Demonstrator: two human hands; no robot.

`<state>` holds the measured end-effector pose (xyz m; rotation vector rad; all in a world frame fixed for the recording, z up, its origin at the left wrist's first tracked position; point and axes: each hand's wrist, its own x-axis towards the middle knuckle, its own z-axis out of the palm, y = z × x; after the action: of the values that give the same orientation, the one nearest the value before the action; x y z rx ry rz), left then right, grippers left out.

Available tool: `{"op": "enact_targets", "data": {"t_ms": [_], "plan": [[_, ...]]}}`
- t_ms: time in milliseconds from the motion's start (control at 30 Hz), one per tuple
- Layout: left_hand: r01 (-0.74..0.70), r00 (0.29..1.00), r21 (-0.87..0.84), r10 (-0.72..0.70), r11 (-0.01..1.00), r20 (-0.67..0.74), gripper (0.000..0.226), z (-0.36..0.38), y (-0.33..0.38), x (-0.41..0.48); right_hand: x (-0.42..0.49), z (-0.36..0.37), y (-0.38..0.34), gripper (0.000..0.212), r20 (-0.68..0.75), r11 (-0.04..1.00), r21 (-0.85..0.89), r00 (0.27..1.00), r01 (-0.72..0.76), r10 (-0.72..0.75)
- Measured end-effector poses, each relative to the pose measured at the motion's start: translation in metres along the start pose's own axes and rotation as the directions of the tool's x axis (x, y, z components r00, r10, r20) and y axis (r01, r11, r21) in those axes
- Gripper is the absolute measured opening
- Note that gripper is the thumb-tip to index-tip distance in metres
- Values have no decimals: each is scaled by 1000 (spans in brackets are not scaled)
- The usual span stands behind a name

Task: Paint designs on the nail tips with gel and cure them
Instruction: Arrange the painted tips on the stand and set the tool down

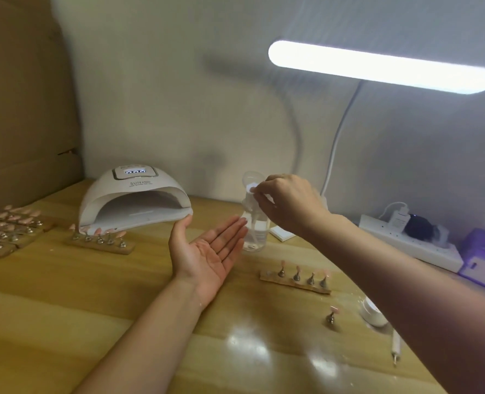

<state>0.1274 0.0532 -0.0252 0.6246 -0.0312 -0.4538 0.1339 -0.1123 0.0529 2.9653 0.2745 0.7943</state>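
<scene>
My right hand (pixel 288 204) pinches a small white pad at the top of a clear pump bottle (pixel 256 228), whose lid is flipped open. Beside the bottle, my left hand (pixel 207 251) lies palm up with straight fingers and holds nothing. A white curing lamp (pixel 134 199) stands at the back left with its display lit. In front of it is a wooden strip of pink nail tips on metal stands (pixel 100 241). Another strip with pink nail tips on stands (pixel 295 278) lies below my right arm, and a single stand with a tip (pixel 332 315) sits nearer me.
Several more strips of nail tips (pixel 5 228) lie at the far left. A white jar (pixel 373 311) and a thin pen-like tool (pixel 396 348) lie at the right, partly under my arm. A power strip (pixel 409 243) and lit desk lamp (pixel 383 66) are behind.
</scene>
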Motion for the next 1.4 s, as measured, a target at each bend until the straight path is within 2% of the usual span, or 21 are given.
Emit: {"op": "enact_targets", "data": {"t_ms": [100,200,267,367,467,600,700,900,1033,1100,1167,1233,1267,1367,1400], "plan": [[38,999,-41,-38,998,2,72,5,0,-4,4,-10,-3,30,46,998,27,998,-51,50],[77,997,-43,-76,996,33,70,12,3,-8,-7,-18,-13,28,-128,989,140,990,-48,66],[86,995,-72,-82,994,53,70,17,9,-9,-23,-21,-25,25,-224,986,161,975,45,-8],[80,992,-85,-71,993,101,68,27,25,-13,-43,-19,-32,20,-134,984,8,976,176,-173],[127,975,-46,-116,991,191,66,38,34,-18,-53,-33,-23,21,-194,971,-11,952,239,-237],[229,917,-51,-198,972,347,59,61,27,-31,-71,-53,-5,21,-375,952,19,885,304,-275],[262,878,58,-263,963,399,60,76,11,-38,-96,-60,13,21,-373,963,90,905,255,-205],[298,856,316,-399,901,330,53,88,-33,-53,-154,-50,24,21,-349,970,99,921,220,-173],[208,910,448,-340,869,237,23,92,-52,-54,-173,-51,28,24,-402,965,25,887,260,-229],[184,937,401,-284,897,205,16,91,-48,-52,-178,-54,35,22,-433,968,-21,870,251,-235],[180,955,320,-244,930,171,25,87,-38,-48,-179,-60,46,20,-520,990,7,846,140,-116],[224,943,312,-286,923,167,30,85,-32,-46,-175,-63,48,21,-615,993,94,789,64,7],[262,930,312,-326,913,172,33,85,-32,-46,-171,-62,44,20,-624,991,109,781,81,4],[300,905,300,-370,906,212,33,89,-36,-49,-164,-38,25,26,-507,989,6,853,150,-126],[290,902,312,-367,905,227,33,90,-36,-50,-165,-32,22,28,-483,989,7,867,150,-127]]}}
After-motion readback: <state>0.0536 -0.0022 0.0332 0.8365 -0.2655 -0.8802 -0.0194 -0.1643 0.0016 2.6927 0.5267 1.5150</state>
